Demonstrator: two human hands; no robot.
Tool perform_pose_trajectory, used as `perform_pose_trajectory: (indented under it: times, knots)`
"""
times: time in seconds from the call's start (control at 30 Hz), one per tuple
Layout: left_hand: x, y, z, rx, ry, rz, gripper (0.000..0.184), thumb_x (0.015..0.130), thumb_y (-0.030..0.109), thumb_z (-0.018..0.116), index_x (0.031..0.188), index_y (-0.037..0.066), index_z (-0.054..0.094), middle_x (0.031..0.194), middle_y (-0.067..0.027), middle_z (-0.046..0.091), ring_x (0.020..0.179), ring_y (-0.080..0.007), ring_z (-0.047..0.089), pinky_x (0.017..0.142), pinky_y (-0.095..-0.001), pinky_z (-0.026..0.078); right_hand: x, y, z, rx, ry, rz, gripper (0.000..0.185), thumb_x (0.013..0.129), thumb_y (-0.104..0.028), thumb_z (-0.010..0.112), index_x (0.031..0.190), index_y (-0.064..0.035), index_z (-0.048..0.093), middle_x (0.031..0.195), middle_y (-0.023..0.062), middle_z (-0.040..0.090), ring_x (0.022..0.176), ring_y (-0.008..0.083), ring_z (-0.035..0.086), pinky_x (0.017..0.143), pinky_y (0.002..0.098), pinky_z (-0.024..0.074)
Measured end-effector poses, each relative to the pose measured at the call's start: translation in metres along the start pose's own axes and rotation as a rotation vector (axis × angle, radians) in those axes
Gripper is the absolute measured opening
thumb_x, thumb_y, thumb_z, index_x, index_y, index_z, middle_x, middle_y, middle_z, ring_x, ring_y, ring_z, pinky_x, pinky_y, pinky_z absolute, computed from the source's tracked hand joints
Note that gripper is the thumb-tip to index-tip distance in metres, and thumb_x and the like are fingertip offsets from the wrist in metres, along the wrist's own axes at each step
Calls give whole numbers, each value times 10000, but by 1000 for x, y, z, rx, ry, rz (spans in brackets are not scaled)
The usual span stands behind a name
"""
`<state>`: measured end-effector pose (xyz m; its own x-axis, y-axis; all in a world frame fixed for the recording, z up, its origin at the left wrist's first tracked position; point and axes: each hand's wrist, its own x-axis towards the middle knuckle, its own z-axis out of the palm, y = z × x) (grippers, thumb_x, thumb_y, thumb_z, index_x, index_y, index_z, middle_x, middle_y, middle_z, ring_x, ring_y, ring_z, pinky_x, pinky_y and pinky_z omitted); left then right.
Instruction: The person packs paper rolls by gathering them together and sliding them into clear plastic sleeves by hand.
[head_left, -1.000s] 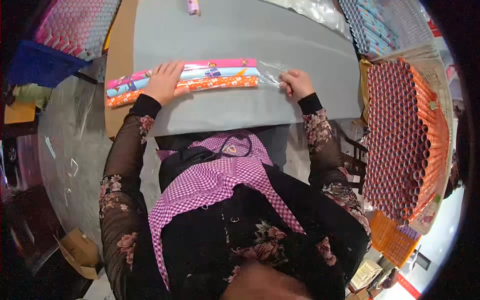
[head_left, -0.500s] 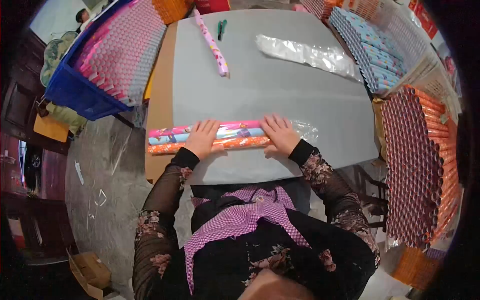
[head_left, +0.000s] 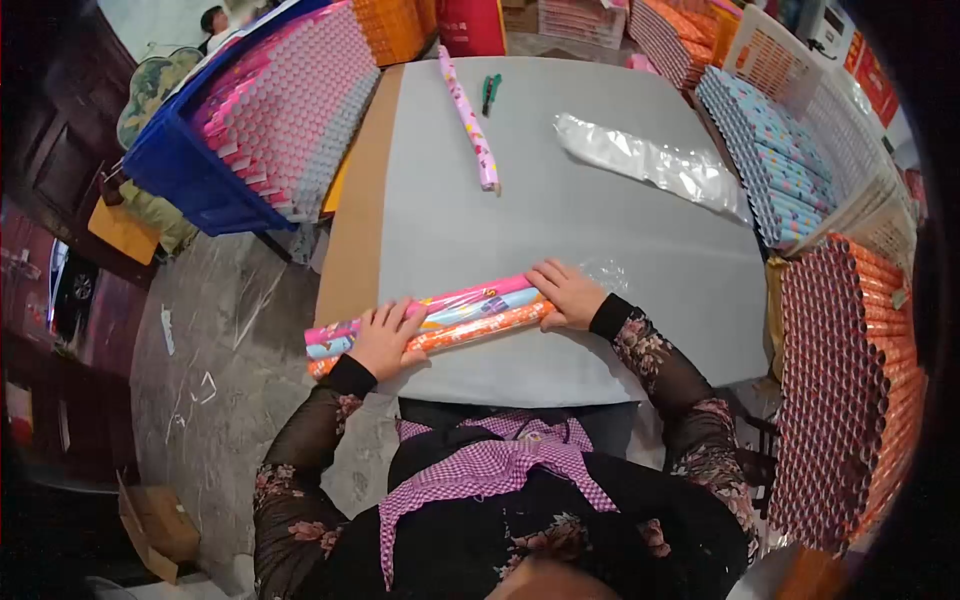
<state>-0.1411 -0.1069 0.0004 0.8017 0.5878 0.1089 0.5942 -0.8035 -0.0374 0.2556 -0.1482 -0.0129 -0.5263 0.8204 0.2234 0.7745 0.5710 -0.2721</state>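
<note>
Three rolls of wrapping paper [head_left: 470, 312], pink, light blue and orange, lie side by side in a clear plastic sleeve at the table's near edge. They slant, with the left end closer to me. My left hand [head_left: 388, 340] lies over the bundle towards its left end, fingers across the top and thumb on the near side. Around the right end, my right hand [head_left: 568, 294] holds the rolls in the same way. Loose clear film from the sleeve [head_left: 608, 272] sticks out beyond the right hand.
On the grey table [head_left: 480, 230] lie a single pink roll [head_left: 467, 120], a green-handled cutter [head_left: 490, 93] and a stack of clear plastic sleeves [head_left: 650, 165]. A blue crate [head_left: 205, 190] of pink rolls stands left. Blue-patterned rolls [head_left: 770, 150] and orange rolls [head_left: 830, 390] are stacked right.
The bundle has turned, its left end swinging towards me. Both hands moved with it, the left one nearer the table edge. The whole view has shifted slightly.
</note>
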Motion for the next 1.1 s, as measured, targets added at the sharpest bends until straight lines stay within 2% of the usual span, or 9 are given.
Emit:
perform_pose_trajectory:
  times: [0.1,0.17,0.23,0.37,0.43,0.6,0.77,1.0,1.1]
  knots:
    - [-27,8,6,78,8,-172,799,807,563,622,1435,115,414,1431,-165,411,1205,-363,444,982,-512,341,42,17,8,-44,12,-144,903,679,-414,783,1390,-27,384,1358,193,435,1273,398,402,1053,469,372]
    - [-42,19,9,107,41,-259,787,818,567,605,1443,131,412,1429,-166,415,1185,-370,453,959,-504,353,74,18,13,-154,50,-120,853,719,-400,761,1397,-46,383,1391,194,421,1299,405,385,1064,479,356]
    - [-53,27,7,118,4,-487,782,825,560,603,1444,124,410,1416,-168,423,1176,-372,461,935,-497,366,97,13,11,-149,34,-94,784,773,-373,729,1403,-59,385,1404,196,421,1310,396,385,1075,482,341]
    - [-54,27,15,131,16,-752,756,857,508,587,1461,108,370,1385,-194,434,1154,-370,480,889,-512,388,103,-5,10,-2,194,-53,709,828,-325,690,1405,-50,383,1423,200,409,1328,379,377,1099,475,311]
    - [-39,19,21,165,33,-767,719,876,479,566,1454,101,367,1358,-199,450,1143,-378,489,871,-522,394,90,-14,6,27,220,-40,683,841,-302,676,1398,-30,387,1429,204,407,1341,374,367,1101,477,307]
    - [44,-23,29,172,75,-935,678,891,467,542,1426,82,384,1273,-196,508,1104,-385,528,878,-543,399,33,-22,-15,147,205,37,657,816,-247,698,1358,-1,418,1394,222,434,1312,383,395,1086,473,320]
    - [150,-79,44,197,72,-1047,740,876,572,531,1425,95,390,1227,-187,541,1094,-367,553,842,-548,409,-37,-21,-17,141,169,182,641,811,-220,697,1348,8,432,1390,233,436,1295,393,409,1073,466,329]
    - [265,-153,64,85,74,-1146,848,868,682,453,1470,97,336,1360,-245,450,1244,-413,434,953,-579,339,-87,-48,-21,229,162,420,630,781,-171,712,1314,48,458,1371,272,445,1272,433,420,1064,498,324]
    - [297,-177,67,108,64,-1174,860,859,684,464,1469,93,333,1370,-248,443,1252,-435,421,954,-601,330,-90,-48,-28,256,187,434,644,757,-142,733,1323,31,478,1379,257,470,1244,420,473,1035,464,385]
